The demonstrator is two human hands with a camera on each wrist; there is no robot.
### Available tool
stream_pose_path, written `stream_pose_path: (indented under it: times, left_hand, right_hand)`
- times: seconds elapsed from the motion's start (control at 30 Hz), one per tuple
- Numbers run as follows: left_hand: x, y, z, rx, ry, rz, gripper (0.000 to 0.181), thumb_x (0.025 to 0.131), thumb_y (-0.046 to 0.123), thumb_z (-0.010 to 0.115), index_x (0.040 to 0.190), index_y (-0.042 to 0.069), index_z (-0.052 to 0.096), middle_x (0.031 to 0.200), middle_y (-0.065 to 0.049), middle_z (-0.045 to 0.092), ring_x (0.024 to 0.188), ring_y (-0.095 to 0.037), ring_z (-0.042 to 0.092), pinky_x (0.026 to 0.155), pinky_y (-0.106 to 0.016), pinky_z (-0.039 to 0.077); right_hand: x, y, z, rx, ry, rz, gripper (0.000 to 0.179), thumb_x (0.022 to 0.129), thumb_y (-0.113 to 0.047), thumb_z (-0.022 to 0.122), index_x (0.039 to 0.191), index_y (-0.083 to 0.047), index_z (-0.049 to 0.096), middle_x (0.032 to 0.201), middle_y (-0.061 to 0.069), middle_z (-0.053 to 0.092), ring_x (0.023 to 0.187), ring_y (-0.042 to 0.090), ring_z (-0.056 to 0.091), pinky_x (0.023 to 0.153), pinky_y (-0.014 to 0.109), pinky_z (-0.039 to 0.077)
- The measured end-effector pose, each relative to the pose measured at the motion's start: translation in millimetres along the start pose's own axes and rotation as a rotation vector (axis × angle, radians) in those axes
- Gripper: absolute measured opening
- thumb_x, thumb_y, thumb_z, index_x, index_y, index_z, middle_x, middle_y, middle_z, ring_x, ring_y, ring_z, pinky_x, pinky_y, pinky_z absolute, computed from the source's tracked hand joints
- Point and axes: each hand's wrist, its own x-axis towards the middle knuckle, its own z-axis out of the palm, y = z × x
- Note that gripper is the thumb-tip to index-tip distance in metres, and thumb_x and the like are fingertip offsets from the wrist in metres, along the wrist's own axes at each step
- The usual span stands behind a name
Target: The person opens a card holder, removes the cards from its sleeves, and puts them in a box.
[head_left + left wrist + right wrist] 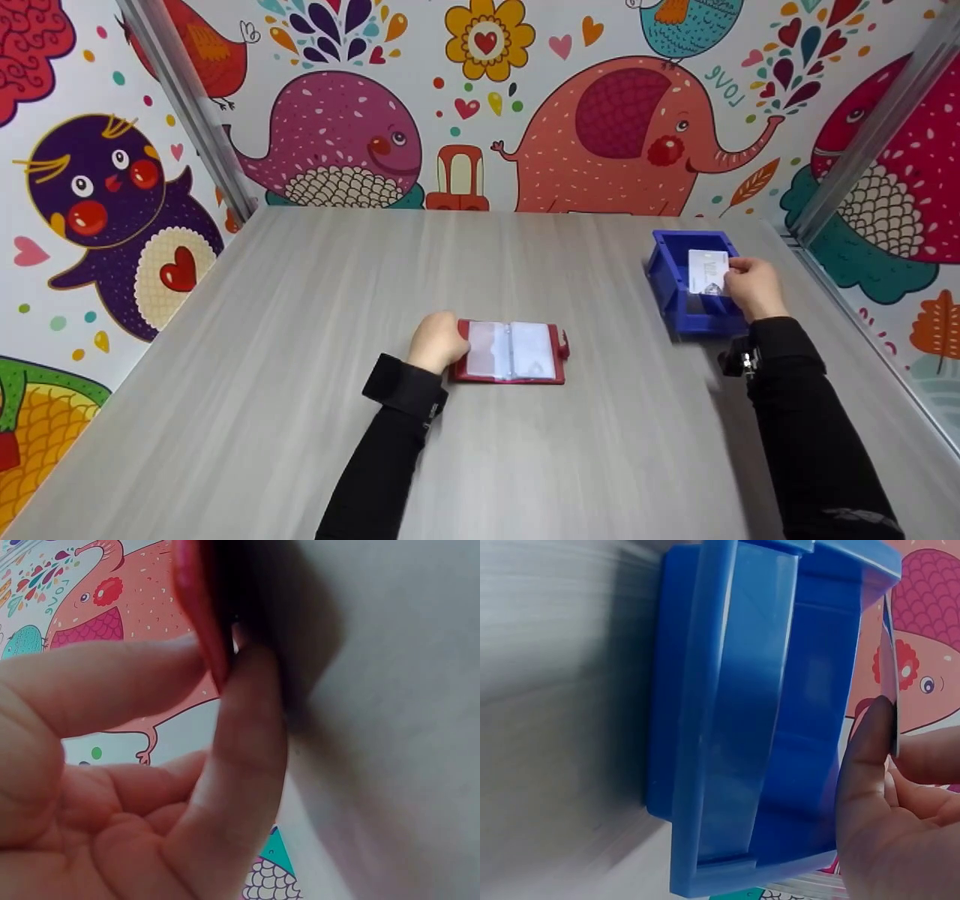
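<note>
A red card holder (559, 356) lies spread open on the table, showing clear plastic sleeves. My left hand (439, 343) pinches its left edge; in the left wrist view the thumb and a finger grip the red cover (201, 607). Over at the right, my right hand (756, 286) pinches a white card (707, 271) by its right edge, thumb on one side and fingers on the other. The card is above the blue bin (701, 324), overlapping its opening in the head view. Seen from the right wrist, the card (890, 667) appears nearly edge-on beside the bin's rim.
The bin stands near the right side of the pale wood-grain table (315, 285). Walls with cartoon animals (607, 142) enclose the back and sides, with metal posts (191, 112) at the corners. A strap with a snap (564, 343) sticks out from the holder's right side.
</note>
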Motion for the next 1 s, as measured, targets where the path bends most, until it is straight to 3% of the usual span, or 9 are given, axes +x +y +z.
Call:
stream_pose_path:
  times: [0.1, 0.2, 0.27, 0.53, 0.73, 1.0]
  left_hand:
    - [-0.4, 0.1, -0.2, -0.001, 0.0, -0.003, 0.005, 0.074, -0.003, 0.065, 0.078, -0.002, 0.061, 0.081, -0.012, 0.062, 0.075, -0.025, 0.054, 0.076, -0.04, 0.051]
    - [0.1, -0.1, 0.3, 0.003, 0.003, -0.003, 0.006, 0.073, -0.003, 0.065, 0.079, -0.003, 0.062, 0.083, -0.013, 0.063, 0.077, -0.027, 0.057, 0.077, -0.04, 0.051]
    - [0.2, 0.0, 0.4, 0.005, 0.003, -0.003, 0.007, 0.073, -0.003, 0.066, 0.079, -0.003, 0.062, 0.084, -0.014, 0.064, 0.079, -0.029, 0.058, 0.078, -0.041, 0.051]
    - [-0.6, 0.4, -0.4, 0.009, 0.0, -0.001, 0.008, 0.074, -0.002, 0.066, 0.081, -0.004, 0.063, 0.088, -0.016, 0.066, 0.083, -0.032, 0.061, 0.081, -0.042, 0.051]
    - [-1.5, 0.6, -1.5, 0.024, 0.003, 0.012, 0.008, 0.075, -0.001, 0.067, 0.081, -0.004, 0.064, 0.088, -0.017, 0.066, 0.084, -0.033, 0.062, 0.08, -0.042, 0.051]
    - [-1.3, -0.2, -0.7, 0.016, 0.003, 0.006, 0.008, 0.074, -0.001, 0.065, 0.081, -0.004, 0.063, 0.088, -0.016, 0.066, 0.08, -0.029, 0.059, 0.079, -0.042, 0.052]
  right_hand:
    - [0.4, -1, 2, -0.026, -0.011, 0.006, 0.047, 0.097, -0.002, 0.038, 0.139, 0.02, 0.036, 0.132, 0.035, 0.048, 0.117, 0.039, 0.048, 0.086, 0.028, 0.045]
    - [0.8, -2, 3, -0.064, -0.02, 0.003, 0.047, 0.1, -0.003, 0.039, 0.141, 0.019, 0.034, 0.135, 0.036, 0.047, 0.126, 0.043, 0.046, 0.103, 0.044, 0.04]
    - [0.4, -3, 4, -0.074, -0.024, -0.003, 0.047, 0.1, -0.003, 0.04, 0.141, 0.019, 0.033, 0.136, 0.037, 0.046, 0.129, 0.045, 0.043, 0.107, 0.05, 0.036]
    - [-3.2, -8, 5, -0.069, -0.039, -0.048, 0.049, 0.103, -0.011, 0.042, 0.141, 0.019, 0.034, 0.134, 0.038, 0.046, 0.125, 0.046, 0.046, 0.104, 0.052, 0.037]
    - [-8.5, -18, 4, 0.01, -0.086, -0.028, 0.051, 0.105, -0.016, 0.039, 0.145, 0.015, 0.031, 0.138, 0.036, 0.043, 0.124, 0.043, 0.049, 0.103, 0.049, 0.041]
    - [-24.0, -37, 8, 0.09, -0.119, -0.075, 0.051, 0.105, -0.02, 0.043, 0.145, 0.011, 0.036, 0.136, 0.031, 0.047, 0.121, 0.038, 0.052, 0.103, 0.046, 0.042]
